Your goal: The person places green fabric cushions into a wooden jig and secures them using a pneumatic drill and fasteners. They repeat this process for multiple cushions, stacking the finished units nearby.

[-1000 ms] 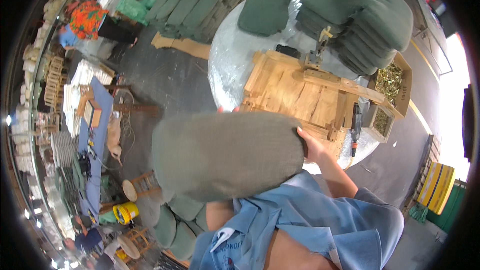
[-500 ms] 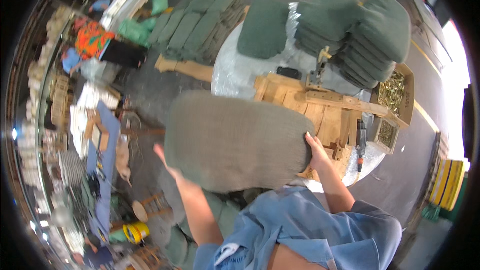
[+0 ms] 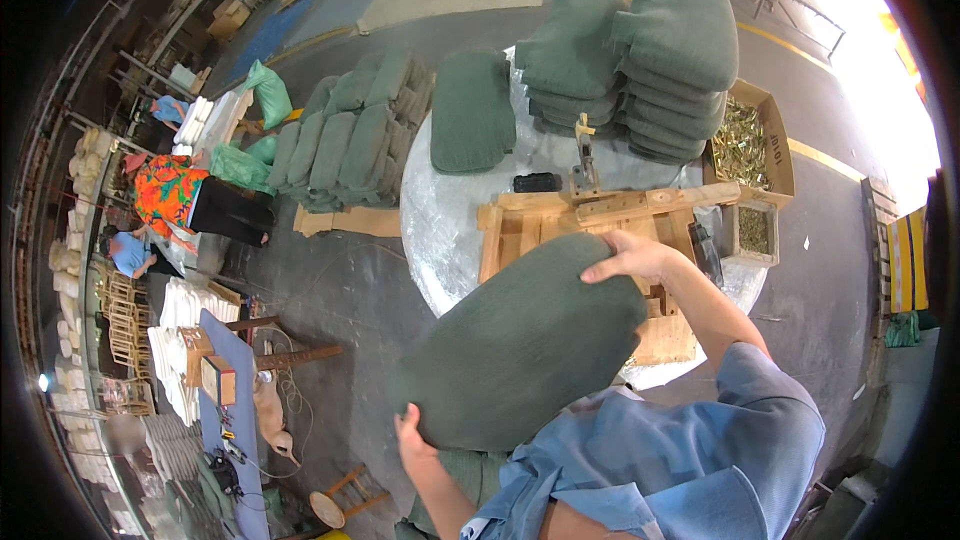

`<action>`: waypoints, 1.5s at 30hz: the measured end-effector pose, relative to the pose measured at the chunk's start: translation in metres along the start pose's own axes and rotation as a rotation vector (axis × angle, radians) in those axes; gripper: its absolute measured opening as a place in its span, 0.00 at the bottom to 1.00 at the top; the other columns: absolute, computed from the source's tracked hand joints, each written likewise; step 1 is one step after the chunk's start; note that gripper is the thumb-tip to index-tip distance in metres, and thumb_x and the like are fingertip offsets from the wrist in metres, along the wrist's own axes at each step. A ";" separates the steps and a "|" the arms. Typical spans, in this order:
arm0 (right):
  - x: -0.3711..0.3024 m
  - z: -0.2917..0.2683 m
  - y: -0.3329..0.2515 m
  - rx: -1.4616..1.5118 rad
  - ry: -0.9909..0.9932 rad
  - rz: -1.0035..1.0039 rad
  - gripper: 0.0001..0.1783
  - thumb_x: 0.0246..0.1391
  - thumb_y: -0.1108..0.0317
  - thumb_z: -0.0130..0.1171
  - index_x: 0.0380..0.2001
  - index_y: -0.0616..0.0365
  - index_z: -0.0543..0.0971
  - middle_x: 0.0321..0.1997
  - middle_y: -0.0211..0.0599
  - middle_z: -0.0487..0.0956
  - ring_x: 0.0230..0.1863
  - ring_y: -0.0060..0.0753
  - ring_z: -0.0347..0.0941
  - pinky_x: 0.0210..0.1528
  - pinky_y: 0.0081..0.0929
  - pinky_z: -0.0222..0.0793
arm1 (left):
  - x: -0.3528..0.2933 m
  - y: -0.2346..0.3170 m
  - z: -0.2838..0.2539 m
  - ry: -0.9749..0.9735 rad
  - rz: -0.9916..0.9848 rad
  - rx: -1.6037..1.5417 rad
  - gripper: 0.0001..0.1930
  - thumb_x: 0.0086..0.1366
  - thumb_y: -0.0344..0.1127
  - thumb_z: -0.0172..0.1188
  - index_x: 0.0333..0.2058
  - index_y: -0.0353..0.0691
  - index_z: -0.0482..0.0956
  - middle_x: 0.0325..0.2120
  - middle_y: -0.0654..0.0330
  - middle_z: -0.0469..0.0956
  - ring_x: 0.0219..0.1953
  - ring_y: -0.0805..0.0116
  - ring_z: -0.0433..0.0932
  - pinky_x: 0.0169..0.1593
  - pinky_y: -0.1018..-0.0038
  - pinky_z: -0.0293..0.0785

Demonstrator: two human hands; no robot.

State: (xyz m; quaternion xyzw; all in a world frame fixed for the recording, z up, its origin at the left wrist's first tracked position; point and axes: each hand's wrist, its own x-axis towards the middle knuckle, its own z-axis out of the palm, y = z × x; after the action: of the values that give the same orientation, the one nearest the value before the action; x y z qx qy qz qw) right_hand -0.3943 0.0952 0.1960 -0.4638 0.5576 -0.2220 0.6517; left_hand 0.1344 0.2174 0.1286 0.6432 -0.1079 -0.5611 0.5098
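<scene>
A dark green padded cushion (image 3: 520,340) slants in front of my body, its lower left end toward me. My right hand (image 3: 632,258) grips its upper right edge, thumb on top and fingers beneath. At the lower left edge, my left hand (image 3: 415,440) holds the other end. Behind the cushion, a wooden frame jig (image 3: 520,225) with a metal toggle clamp (image 3: 585,162) lies on a round table (image 3: 425,210) wrapped in clear plastic. A single green cushion (image 3: 473,110) rests flat on the table, left of two cushion stacks (image 3: 675,50).
A cardboard box (image 3: 745,135) of brass-coloured metal pieces and a smaller wooden box (image 3: 752,230) stand at the table's right. More green cushions (image 3: 345,135) are piled beyond the table's left side. A blue bench (image 3: 230,420), a stool (image 3: 328,510) and a person in an orange patterned shirt (image 3: 168,192) are leftward.
The cushion has tilted, its left end coming down toward me and its right end rising. My right hand has moved onto its upper edge; my left hand has shifted lower.
</scene>
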 end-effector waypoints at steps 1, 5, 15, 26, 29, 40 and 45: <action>-0.004 0.000 -0.002 -0.045 -0.052 0.061 0.51 0.51 0.46 0.82 0.70 0.67 0.74 0.68 0.55 0.78 0.71 0.48 0.74 0.72 0.42 0.69 | 0.003 0.029 0.007 0.080 0.024 0.078 0.42 0.71 0.41 0.71 0.76 0.35 0.58 0.69 0.49 0.71 0.69 0.49 0.72 0.71 0.49 0.71; 0.008 0.040 0.074 0.549 -0.164 0.112 0.50 0.54 0.49 0.80 0.73 0.61 0.71 0.72 0.50 0.75 0.73 0.46 0.72 0.75 0.46 0.66 | 0.005 0.142 0.031 -0.408 0.289 0.012 0.44 0.79 0.67 0.50 0.73 0.30 0.66 0.71 0.48 0.71 0.73 0.52 0.68 0.76 0.57 0.62; 0.119 0.063 -0.083 1.399 0.292 -0.464 0.35 0.66 0.50 0.70 0.70 0.54 0.73 0.72 0.40 0.76 0.72 0.44 0.70 0.76 0.48 0.66 | -0.045 0.069 0.226 -0.947 0.493 0.031 0.41 0.79 0.52 0.59 0.80 0.38 0.54 0.79 0.53 0.58 0.75 0.56 0.67 0.77 0.62 0.61; 0.304 -0.202 -0.132 1.786 0.777 -0.794 0.23 0.71 0.58 0.65 0.63 0.51 0.75 0.66 0.38 0.79 0.63 0.51 0.79 0.67 0.59 0.74 | -0.011 -0.208 -0.028 -0.056 -0.206 0.301 0.15 0.76 0.41 0.67 0.51 0.34 0.83 0.42 0.60 0.87 0.40 0.72 0.83 0.47 0.75 0.78; 0.325 -0.159 -0.118 1.670 0.996 -0.661 0.24 0.70 0.58 0.65 0.65 0.45 0.75 0.68 0.32 0.79 0.63 0.47 0.78 0.64 0.56 0.74 | -0.035 -0.249 -0.062 -0.114 -0.150 0.225 0.16 0.76 0.42 0.67 0.52 0.36 0.83 0.43 0.58 0.87 0.41 0.70 0.84 0.46 0.74 0.79; 0.314 -0.125 -0.107 1.404 0.758 -0.636 0.26 0.71 0.62 0.55 0.66 0.65 0.74 0.68 0.52 0.77 0.68 0.51 0.73 0.74 0.52 0.65 | -0.066 -0.277 -0.111 0.242 -0.229 0.267 0.23 0.77 0.53 0.62 0.55 0.37 0.83 0.43 0.53 0.87 0.42 0.63 0.86 0.48 0.66 0.82; 0.379 -0.226 -0.025 1.030 0.774 -0.560 0.32 0.68 0.58 0.62 0.69 0.65 0.72 0.70 0.52 0.76 0.66 0.53 0.74 0.72 0.54 0.70 | -0.077 -0.270 -0.124 0.392 -0.125 0.593 0.28 0.72 0.57 0.62 0.52 0.36 0.85 0.40 0.49 0.89 0.45 0.56 0.87 0.52 0.60 0.81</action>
State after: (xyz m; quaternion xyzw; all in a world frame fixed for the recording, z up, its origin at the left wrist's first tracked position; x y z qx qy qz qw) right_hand -0.4935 -0.3033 0.0315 -0.1097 0.4329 -0.7665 0.4615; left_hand 0.0942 0.4621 -0.0532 0.8638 -0.1265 -0.4017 0.2767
